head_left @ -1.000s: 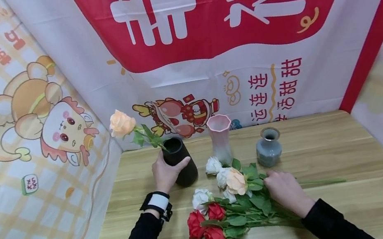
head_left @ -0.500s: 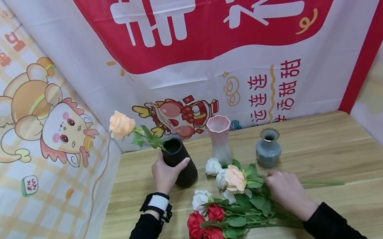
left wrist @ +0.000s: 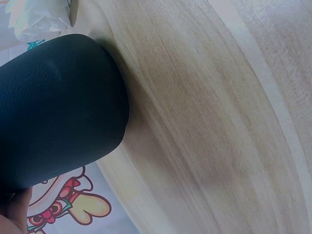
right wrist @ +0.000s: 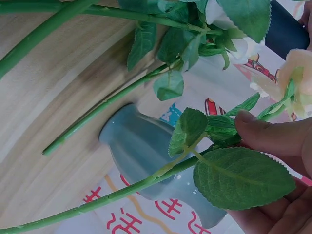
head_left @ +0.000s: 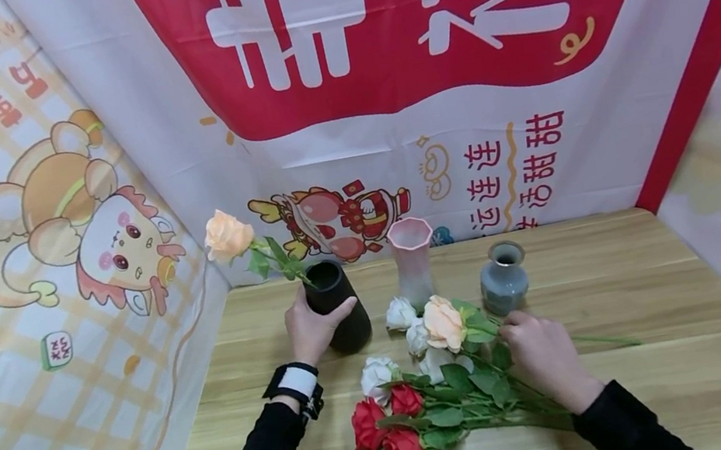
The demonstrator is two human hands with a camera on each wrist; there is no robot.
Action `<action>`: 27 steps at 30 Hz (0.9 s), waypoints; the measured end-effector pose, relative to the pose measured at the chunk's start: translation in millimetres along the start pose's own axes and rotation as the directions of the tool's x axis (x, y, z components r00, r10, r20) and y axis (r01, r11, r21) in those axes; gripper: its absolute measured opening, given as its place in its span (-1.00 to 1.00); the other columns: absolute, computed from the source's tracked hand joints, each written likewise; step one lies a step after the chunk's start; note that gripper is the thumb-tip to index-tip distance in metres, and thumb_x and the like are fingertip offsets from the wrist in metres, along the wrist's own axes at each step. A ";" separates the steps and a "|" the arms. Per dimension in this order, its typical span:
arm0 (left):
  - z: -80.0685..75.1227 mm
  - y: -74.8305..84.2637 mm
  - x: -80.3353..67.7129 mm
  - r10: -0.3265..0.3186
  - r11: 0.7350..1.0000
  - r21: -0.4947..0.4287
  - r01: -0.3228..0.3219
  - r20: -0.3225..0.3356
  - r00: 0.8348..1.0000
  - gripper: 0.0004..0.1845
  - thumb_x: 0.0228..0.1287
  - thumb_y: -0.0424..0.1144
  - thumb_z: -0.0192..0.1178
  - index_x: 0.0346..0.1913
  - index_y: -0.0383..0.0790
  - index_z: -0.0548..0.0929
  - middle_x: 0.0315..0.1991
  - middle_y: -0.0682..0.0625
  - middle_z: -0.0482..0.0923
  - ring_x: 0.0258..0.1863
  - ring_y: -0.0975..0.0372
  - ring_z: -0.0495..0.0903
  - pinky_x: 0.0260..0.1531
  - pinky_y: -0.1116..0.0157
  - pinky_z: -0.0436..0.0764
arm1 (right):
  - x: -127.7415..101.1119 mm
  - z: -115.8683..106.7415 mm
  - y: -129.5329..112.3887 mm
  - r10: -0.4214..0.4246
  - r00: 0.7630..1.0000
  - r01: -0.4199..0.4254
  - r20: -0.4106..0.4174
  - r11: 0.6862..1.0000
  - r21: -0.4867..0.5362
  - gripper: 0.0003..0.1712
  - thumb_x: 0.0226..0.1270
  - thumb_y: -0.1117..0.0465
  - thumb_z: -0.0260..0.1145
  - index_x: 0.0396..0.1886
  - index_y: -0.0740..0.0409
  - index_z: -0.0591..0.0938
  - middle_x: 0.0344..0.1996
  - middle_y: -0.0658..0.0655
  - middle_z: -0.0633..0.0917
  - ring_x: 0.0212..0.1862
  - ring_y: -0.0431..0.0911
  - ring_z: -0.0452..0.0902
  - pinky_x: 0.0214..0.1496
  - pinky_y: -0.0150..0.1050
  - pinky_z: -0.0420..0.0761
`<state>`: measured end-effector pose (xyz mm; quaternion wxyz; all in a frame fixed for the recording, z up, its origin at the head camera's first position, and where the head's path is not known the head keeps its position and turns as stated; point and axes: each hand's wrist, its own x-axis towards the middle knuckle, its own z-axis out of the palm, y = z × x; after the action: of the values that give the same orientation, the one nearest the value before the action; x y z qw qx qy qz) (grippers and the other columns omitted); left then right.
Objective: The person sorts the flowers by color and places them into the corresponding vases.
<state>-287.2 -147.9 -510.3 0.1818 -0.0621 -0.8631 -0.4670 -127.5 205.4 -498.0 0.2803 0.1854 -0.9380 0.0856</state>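
My left hand (head_left: 311, 327) grips the black vase (head_left: 338, 306) at the table's back left; the black vase (left wrist: 53, 112) fills the left wrist view. A peach rose (head_left: 227, 233) leans out of that vase to the left. My right hand (head_left: 538, 354) pinches the stem of a second peach rose (head_left: 443, 322), its bloom lifted a little above the flower pile. In the right wrist view the fingers (right wrist: 273, 139) hold that green stem (right wrist: 141, 187) among leaves. White roses (head_left: 378, 373) and red roses (head_left: 401, 439) lie on the table.
A pink vase (head_left: 413, 262) and a blue-grey vase (head_left: 504, 281) stand at the back middle of the wooden table (head_left: 675, 380). Printed banners wall in the left, back and right sides. The table's front edge lies below the red roses.
My right hand has lifted the second peach rose slightly up and back, toward the vases. The left hand and black vase have not moved.
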 end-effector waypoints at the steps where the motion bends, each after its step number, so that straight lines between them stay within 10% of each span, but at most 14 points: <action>1: -0.1 -0.2 -0.3 0.001 1.000 -0.001 -0.001 -0.002 1.000 -0.16 -0.23 0.35 0.50 0.08 -0.08 0.55 -0.12 0.01 0.65 -0.14 0.14 0.61 -0.08 0.07 0.56 | 0.4 -0.6 -0.1 -0.002 1.000 0.002 -0.005 1.000 0.003 -0.69 -0.21 0.64 0.21 -0.63 0.18 0.68 -0.56 0.08 0.56 -0.67 -0.14 0.41 -0.79 -0.28 0.32; 27: -0.5 -1.5 0.4 -0.006 1.000 -0.013 0.006 0.005 1.000 -0.16 -0.22 0.35 0.50 0.11 -0.06 0.55 -0.09 0.01 0.64 -0.11 0.12 0.60 -0.05 0.04 0.55 | 20.5 -34.4 0.1 0.025 0.960 -0.010 -0.280 0.999 0.054 -0.81 -0.13 0.48 0.56 -0.45 0.30 0.74 -0.42 0.16 0.66 -0.57 0.00 0.61 -0.72 -0.13 0.51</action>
<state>-287.9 -149.1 -511.1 0.1779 -0.0620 -0.8606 -0.4731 -126.4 208.5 -458.1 0.4047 0.1702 -0.8879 0.1376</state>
